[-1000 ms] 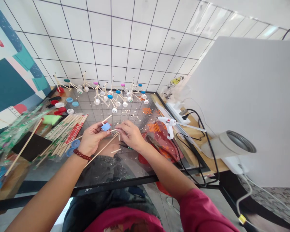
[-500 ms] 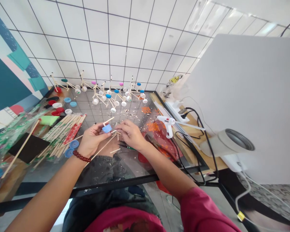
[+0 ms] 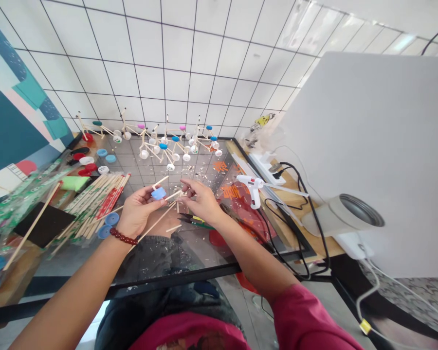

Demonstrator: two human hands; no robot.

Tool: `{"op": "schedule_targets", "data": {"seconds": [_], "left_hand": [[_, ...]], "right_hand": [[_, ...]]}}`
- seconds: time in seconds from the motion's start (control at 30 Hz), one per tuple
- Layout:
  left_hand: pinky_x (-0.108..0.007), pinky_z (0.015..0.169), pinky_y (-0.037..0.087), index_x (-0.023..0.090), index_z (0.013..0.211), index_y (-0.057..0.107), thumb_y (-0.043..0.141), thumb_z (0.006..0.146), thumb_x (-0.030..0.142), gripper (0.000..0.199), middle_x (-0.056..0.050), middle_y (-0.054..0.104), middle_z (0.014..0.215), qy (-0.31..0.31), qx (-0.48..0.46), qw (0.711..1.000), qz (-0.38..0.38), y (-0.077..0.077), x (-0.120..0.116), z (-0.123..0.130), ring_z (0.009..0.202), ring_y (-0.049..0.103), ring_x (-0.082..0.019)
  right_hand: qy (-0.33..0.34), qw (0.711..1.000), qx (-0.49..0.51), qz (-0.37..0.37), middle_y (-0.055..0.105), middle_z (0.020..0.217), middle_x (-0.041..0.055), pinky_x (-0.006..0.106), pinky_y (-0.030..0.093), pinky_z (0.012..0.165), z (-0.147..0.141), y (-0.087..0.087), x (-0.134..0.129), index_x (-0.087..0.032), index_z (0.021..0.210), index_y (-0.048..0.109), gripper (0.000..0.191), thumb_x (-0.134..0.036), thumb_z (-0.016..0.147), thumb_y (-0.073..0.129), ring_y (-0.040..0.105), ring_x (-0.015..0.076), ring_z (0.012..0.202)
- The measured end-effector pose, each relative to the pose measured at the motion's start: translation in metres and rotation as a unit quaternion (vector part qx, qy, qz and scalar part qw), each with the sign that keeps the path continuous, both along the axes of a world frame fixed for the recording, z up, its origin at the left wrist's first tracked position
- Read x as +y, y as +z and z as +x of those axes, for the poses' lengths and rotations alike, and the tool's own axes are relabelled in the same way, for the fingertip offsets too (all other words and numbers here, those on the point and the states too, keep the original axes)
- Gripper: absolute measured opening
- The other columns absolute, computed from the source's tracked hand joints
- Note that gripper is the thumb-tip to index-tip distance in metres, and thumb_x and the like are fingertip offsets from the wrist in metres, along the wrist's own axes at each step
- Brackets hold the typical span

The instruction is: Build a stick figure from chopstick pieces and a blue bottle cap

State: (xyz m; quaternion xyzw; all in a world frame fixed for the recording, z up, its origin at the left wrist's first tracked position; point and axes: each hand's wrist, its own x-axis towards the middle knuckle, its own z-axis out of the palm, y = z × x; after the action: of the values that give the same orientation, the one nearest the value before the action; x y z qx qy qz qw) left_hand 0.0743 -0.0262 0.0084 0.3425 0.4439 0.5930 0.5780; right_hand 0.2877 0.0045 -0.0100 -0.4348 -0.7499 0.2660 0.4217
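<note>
My left hand [image 3: 136, 211], with a bead bracelet at the wrist, pinches a small light-blue piece [image 3: 158, 193] joined with short wooden sticks. One stick [image 3: 161, 182] slants up past the fingertips, and another [image 3: 173, 195] points toward my right hand. With thumb and index finger apart, my right hand [image 3: 200, 201] hovers close to that stick's end. Below the hands, a longer wooden stick [image 3: 156, 222] and a short cut stick [image 3: 173, 228] lie on the glass table [image 3: 146, 262]. Partly under my right hand is a green-handled cutting tool [image 3: 195, 221].
Several stick figures with bottle-cap wheels [image 3: 175, 146] line the back of the table. Bundled chopsticks [image 3: 98, 199], loose caps [image 3: 91, 166] and blue caps [image 3: 112, 218] lie left. A white glue gun [image 3: 251, 187] with cables stands right, near a grey cylinder [image 3: 343, 214].
My right fingers have spread and come away from the stick end they were pinching. The blue piece in my left hand has shifted slightly left.
</note>
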Motion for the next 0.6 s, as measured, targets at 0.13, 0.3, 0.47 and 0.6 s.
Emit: {"op": "schedule_targets", "data": {"seconds": [0.13,0.3,0.47,0.6], "left_hand": [[-0.032,0.084,0.065,0.017,0.095,0.086,0.109,0.043,0.015,0.057,-0.004,0.083,0.088,0.0,-0.003,1.0,-0.002,0.0,0.0,-0.001,0.085,0.075,-0.019],[-0.032,0.081,0.067,0.016,0.095,0.086,0.111,0.041,0.017,0.059,-0.005,0.084,0.088,-0.023,-0.014,1.0,-0.015,0.005,-0.002,0.0,0.081,0.076,-0.019],[-0.031,0.08,0.068,0.016,0.09,0.085,0.112,0.039,0.017,0.058,-0.004,0.084,0.086,-0.033,-0.025,0.999,-0.023,0.008,-0.004,0.0,0.08,0.076,-0.018],[-0.03,0.08,0.068,0.016,0.092,0.086,0.112,0.04,0.017,0.058,-0.005,0.084,0.087,-0.03,-0.02,0.999,-0.017,0.007,-0.003,0.0,0.08,0.076,-0.017]], "right_hand": [[0.023,0.999,0.034,-0.01,0.081,0.106,0.0046,0.035,0.064,0.087,-0.003,0.003,-0.004,-0.022,0.127,0.082,0.034,-0.023,0.092,0.083,0.072,0.0183,0.085],[0.026,0.997,0.056,-0.049,0.082,0.093,0.0039,0.034,0.062,0.082,-0.007,0.01,-0.007,-0.021,0.102,0.085,0.012,-0.023,0.099,0.074,0.075,0.0204,0.086],[0.017,0.997,0.049,-0.06,0.082,0.093,0.003,0.033,0.062,0.081,-0.007,0.011,-0.005,-0.022,0.1,0.085,0.01,-0.024,0.098,0.075,0.074,0.0206,0.086],[0.014,0.998,0.043,-0.051,0.083,0.093,0.0025,0.033,0.062,0.081,-0.007,0.009,-0.006,-0.023,0.099,0.085,0.011,-0.024,0.098,0.074,0.074,0.0201,0.085]]}}
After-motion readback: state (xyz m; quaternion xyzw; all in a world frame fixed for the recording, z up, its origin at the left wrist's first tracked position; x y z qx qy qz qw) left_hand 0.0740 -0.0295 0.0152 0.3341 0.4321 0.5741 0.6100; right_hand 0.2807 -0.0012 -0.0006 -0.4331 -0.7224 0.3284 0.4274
